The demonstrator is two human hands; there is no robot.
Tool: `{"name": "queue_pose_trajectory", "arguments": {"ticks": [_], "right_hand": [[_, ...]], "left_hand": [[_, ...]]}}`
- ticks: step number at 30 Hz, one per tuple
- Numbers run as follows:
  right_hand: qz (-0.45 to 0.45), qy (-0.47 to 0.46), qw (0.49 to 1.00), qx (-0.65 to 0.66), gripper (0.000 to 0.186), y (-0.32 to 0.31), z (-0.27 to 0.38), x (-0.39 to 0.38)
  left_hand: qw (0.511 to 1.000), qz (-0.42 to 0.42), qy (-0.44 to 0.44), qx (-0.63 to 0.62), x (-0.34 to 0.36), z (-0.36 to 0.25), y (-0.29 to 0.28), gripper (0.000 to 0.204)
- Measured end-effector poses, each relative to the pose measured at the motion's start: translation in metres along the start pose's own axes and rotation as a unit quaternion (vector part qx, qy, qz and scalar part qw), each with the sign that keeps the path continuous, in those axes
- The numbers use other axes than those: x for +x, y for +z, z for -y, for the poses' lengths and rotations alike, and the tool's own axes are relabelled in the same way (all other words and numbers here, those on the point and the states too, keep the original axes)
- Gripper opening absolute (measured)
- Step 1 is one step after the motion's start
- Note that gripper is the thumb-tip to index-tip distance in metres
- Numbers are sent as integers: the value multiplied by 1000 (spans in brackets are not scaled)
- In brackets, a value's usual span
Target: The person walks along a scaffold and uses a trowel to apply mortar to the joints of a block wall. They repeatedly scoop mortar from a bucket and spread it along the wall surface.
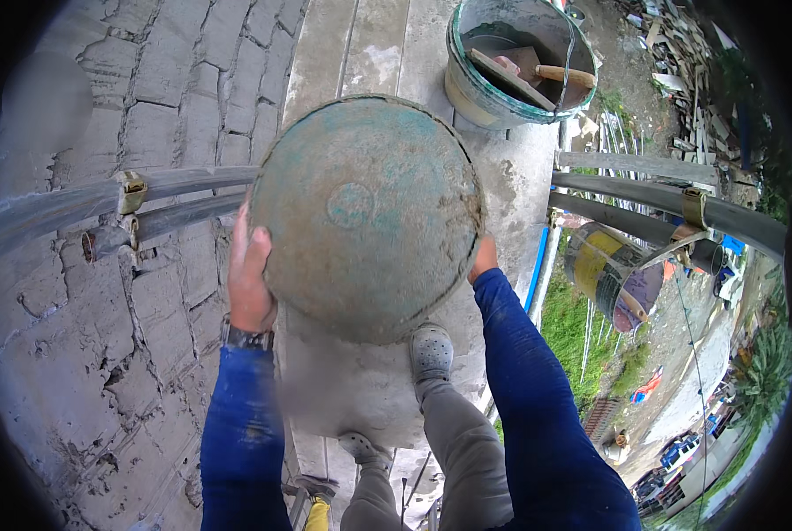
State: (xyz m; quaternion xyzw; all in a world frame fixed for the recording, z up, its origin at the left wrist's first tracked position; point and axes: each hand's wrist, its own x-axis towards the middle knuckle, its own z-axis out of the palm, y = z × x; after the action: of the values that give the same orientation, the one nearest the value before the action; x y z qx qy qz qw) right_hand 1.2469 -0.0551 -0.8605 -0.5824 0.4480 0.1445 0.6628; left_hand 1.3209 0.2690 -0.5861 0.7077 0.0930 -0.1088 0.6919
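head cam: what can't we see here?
- Inside of upturned bucket: only its underside faces the camera.
- Right hand: mostly behind the bucket rim.
- Left hand fingers: wrapped behind the rim.
- Plank under the bucket: covered.
- Far bucket contents: partly shadowed, cut by its wall.

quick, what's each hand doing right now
left hand: closed on the rim of the upturned green bucket
right hand: gripping the bucket's opposite rim, mostly hidden

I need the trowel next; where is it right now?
In the head view, the wooden-handled trowel lies inside the green-rimmed bucket at upper right, on the plank beyond the upturned pan.
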Motion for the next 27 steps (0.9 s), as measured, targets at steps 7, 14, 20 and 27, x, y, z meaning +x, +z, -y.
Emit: {"name": "queue_pose_trajectory", "arguments": {"ticks": [7, 14, 20, 27], "right_hand": [[-33, 75, 982, 170, 72, -14, -67, 2], [-13, -1, 988, 156, 72, -44, -53, -2], [-44, 80, 981, 170, 69, -42, -55, 15], [98, -27, 953, 285, 48, -87, -6, -89]], "left_hand": [[995, 44, -60, -63, 36, -2, 54, 69], [991, 19, 59, -117, -6, -123, 88, 67], [962, -55, -162, -211, 64, 80, 65, 65], [999, 40, -15, 13, -69, -65, 51, 76]]}}
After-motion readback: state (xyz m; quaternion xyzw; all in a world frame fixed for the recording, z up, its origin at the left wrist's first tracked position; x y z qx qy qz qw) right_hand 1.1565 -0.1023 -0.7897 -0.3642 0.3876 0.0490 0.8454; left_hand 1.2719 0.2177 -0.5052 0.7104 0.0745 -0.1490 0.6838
